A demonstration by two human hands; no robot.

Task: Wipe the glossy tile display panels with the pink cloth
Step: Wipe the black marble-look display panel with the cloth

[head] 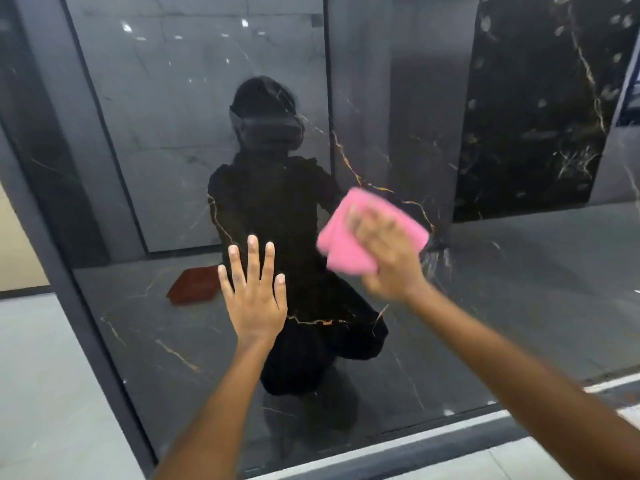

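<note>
Wiping is under way in the head view: the right hand (388, 258), blurred, presses the folded pink cloth (360, 233) flat against the glossy dark tile panel (173, 341) right of its middle, while the left hand (254, 292) rests released, fingers spread, on the panel beside it. I judge the next move calls for steady pressure and overlapping passes toward the panel's unwiped edges.

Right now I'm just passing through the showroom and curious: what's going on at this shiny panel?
A person is wiping the dark glossy tile panel. The right hand presses a pink cloth against it, blurred with motion. The left hand lies flat on the panel, fingers spread. The person's reflection shows in the tile.
</note>
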